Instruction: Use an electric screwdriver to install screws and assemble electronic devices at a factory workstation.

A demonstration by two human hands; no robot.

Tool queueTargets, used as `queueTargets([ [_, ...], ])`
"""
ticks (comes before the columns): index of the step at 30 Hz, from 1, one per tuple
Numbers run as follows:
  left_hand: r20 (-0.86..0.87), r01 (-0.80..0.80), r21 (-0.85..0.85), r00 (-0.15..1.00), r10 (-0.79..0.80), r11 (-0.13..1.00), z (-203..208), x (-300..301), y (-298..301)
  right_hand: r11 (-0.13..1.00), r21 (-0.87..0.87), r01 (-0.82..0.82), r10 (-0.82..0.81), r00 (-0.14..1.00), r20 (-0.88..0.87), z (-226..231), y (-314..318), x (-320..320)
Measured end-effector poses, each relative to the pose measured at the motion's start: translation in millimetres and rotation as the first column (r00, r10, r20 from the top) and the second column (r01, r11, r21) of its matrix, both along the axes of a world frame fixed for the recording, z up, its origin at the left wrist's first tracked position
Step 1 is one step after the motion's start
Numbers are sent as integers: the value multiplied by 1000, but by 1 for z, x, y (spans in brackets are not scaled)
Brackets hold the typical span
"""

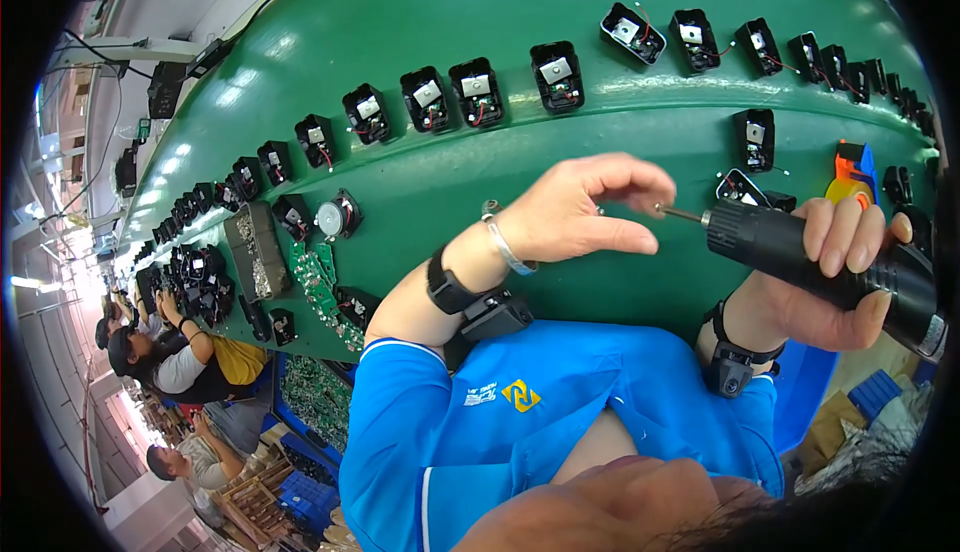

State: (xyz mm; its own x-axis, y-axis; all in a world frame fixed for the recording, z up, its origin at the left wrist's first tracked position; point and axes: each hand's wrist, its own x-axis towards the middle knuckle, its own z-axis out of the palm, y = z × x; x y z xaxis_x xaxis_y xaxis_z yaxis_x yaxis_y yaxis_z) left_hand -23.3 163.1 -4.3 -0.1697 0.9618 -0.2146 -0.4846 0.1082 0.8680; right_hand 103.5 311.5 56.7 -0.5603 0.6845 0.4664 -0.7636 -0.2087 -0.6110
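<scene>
My right hand (845,272) is wrapped round a black electric screwdriver (750,237), which lies nearly level with its bit pointing left. Facing the bit, my left hand (585,212) has its fingers curved and its thumb apart from them. Its fingertips come close to the bit's tip, where a small piece, possibly a screw, is too tiny to make out. Beyond the screwdriver sits an open black housing (753,140) with a metal block and wires inside. Another open housing (740,190) lies partly hidden behind the tool.
Several open black housings (475,92) stand in a curved row on the green table (480,167). A tray of small metal parts (258,252), a round speaker (338,214) and green circuit boards (318,277) lie left. An orange-and-blue tape dispenser (853,174) stands right. Other people (190,357) sit far left.
</scene>
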Motion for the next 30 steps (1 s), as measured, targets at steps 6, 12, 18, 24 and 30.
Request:
queueTargets([
  [6,-979,-298,203,-30,204,933,-27,-49,59,987,3,161,-160,986,-47,-2,19,1],
  [12,-984,-471,-63,-117,-133,880,-47,-58,102,979,30,200,-201,978,58,-9,21,-12],
  [18,-998,-371,-36,-35,-52,928,-55,-61,99,980,65,189,-194,978,73,-19,25,-28],
  [24,-996,-102,90,4,91,991,-51,-62,76,960,8,279,-278,952,130,-30,23,-51],
  [30,-990,-79,135,-47,132,988,-54,-64,71,894,109,434,-447,878,172,-43,16,-85],
])
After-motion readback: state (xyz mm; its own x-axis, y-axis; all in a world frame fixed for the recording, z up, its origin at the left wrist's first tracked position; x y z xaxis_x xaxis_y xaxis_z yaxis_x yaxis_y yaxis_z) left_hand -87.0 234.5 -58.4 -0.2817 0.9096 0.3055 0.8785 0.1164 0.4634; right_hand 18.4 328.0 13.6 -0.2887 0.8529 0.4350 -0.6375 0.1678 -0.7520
